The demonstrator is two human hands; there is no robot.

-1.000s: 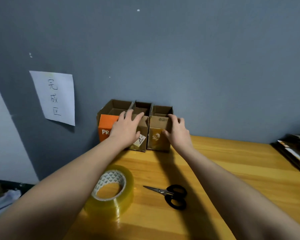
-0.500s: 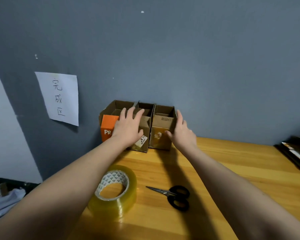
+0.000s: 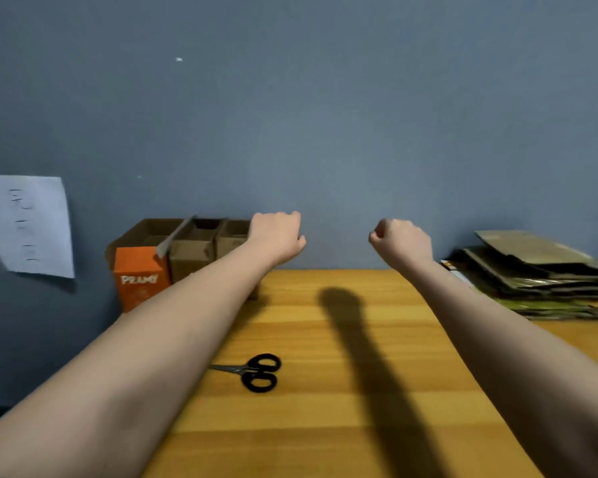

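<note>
Against the grey wall (image 3: 325,132), cardboard boxes (image 3: 190,255) are ranged at the table's (image 3: 308,326) far left; left hand (image 3: 277,236) and right hand (image 3: 403,243) are held curled, empty; both should be opened before flattened cardboard (image 3: 539,270) is reached.

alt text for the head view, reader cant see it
The left hand and right hand, both curled and holding nothing, reach over a wooden desk. A row of open cardboard boxes stands back left against a blue wall; black scissors lie on the desk.
</note>
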